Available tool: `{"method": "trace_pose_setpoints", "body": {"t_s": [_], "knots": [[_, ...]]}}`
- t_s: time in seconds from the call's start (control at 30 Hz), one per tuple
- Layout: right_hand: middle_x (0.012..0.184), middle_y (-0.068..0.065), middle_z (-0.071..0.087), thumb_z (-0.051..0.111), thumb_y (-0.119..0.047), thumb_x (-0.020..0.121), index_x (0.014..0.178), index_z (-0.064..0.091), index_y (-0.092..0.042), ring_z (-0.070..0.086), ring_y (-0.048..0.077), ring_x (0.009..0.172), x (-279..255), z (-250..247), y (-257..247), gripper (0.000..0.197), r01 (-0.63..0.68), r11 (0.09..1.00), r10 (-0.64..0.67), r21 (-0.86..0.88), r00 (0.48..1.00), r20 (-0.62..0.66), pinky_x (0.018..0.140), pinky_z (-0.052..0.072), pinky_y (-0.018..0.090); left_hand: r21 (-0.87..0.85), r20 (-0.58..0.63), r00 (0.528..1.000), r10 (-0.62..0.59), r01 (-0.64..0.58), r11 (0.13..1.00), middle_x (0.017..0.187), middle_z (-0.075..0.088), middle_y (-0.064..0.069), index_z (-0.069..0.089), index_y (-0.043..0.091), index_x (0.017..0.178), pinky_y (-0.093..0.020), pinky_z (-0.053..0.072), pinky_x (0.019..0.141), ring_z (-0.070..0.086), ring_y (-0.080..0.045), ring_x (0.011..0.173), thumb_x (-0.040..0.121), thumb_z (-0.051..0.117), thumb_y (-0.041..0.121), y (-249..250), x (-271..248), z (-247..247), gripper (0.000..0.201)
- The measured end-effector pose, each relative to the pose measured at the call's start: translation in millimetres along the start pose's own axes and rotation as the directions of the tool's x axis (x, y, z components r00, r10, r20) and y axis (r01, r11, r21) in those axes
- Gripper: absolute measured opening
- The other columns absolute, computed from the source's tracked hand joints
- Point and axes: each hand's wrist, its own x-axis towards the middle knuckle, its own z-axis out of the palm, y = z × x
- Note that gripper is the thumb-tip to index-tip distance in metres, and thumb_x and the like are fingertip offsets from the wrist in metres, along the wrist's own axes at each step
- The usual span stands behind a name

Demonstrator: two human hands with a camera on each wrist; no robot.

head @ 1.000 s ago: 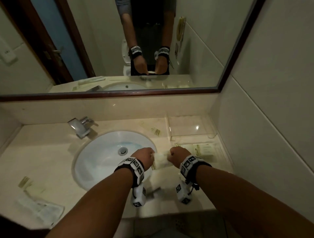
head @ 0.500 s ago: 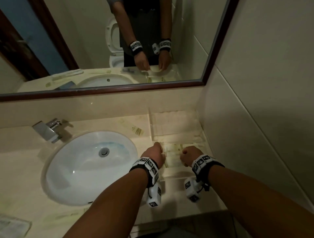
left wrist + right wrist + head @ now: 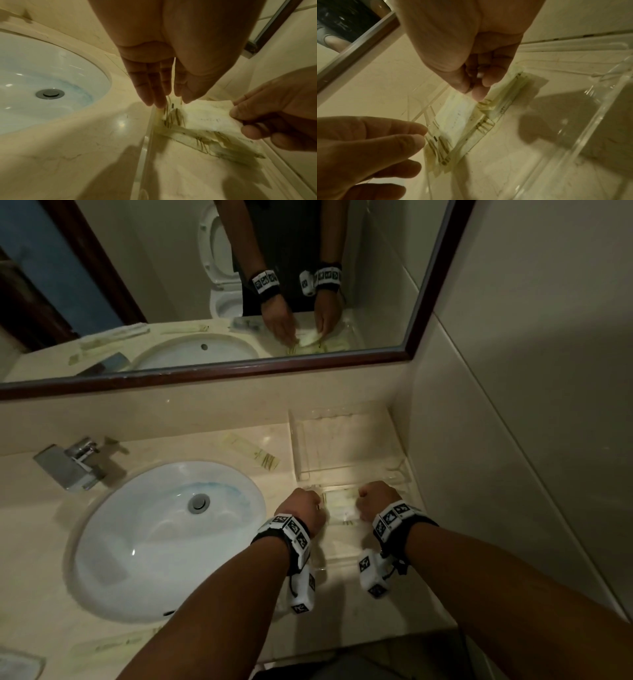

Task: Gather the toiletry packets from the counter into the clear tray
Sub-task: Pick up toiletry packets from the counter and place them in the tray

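Observation:
The clear tray (image 3: 298, 446) stands right of the sink, against the wall. Both hands reach down into its front part. A white toiletry packet (image 3: 205, 116) lies there on top of several striped clear packets (image 3: 481, 127). My left hand (image 3: 305, 508) pinches the striped end between thumb and fingertips (image 3: 154, 100). At the other end, my right hand (image 3: 376, 501) pinches the white packet with thumb and fingers (image 3: 479, 93). Another packet (image 3: 253, 451) lies on the counter behind the sink, and one more (image 3: 106, 645) lies near the front left edge.
A white sink (image 3: 164, 535) with a chrome faucet (image 3: 68, 463) fills the left counter. A pale wrapped item (image 3: 17, 666) lies at the bottom left corner. The tiled wall (image 3: 513, 440) closes the right side, and a mirror (image 3: 239, 368) runs along the back.
Both hands carried the white packet from the sink's right rim over to the tray and lowered it onto the packets inside. The view swung right.

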Motion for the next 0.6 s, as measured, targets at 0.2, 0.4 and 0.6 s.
{"method": "trace_pose_setpoints", "body": {"t_s": [0.2,0.4,0.6], "knots": [[0.105,0.01,0.072,0.057,-0.019,0.09,0.106,0.073,-0.011,0.068,0.029,0.101,11,4,-6,0.024,0.007,1.0,-0.007,-0.007,1.0,-0.022,0.083,0.051,0.026,0.048,0.025,0.999,0.028,-0.029,0.998,0.125,0.053,-0.005,0.069,0.018,0.114,-0.035,0.053,0.092,0.063,-0.027,0.102,0.092,0.053,0.032,-3,1,0,0.031],[0.077,0.008,0.074,0.06,-0.016,0.081,0.087,0.075,-0.01,0.072,0.027,0.073,16,11,-15,0.018,-0.024,0.999,0.025,0.033,0.999,-0.027,0.076,0.061,0.037,0.044,0.08,0.992,0.093,-0.097,0.994,0.139,0.043,-0.002,0.063,0.021,0.123,-0.031,0.045,0.102,0.056,-0.024,0.118,0.092,0.055,0.031,0,2,7,0.034],[0.075,0.004,0.067,0.055,-0.019,0.083,0.076,0.069,-0.011,0.066,0.028,0.078,15,11,-11,0.018,0.053,0.989,-0.057,-0.141,0.998,-0.023,0.056,0.041,0.022,0.102,0.093,0.991,0.099,-0.109,0.989,0.142,0.036,-0.001,0.058,0.025,0.132,-0.038,0.043,0.106,0.049,-0.026,0.124,0.091,0.06,0.039,3,6,16,0.043]]}}
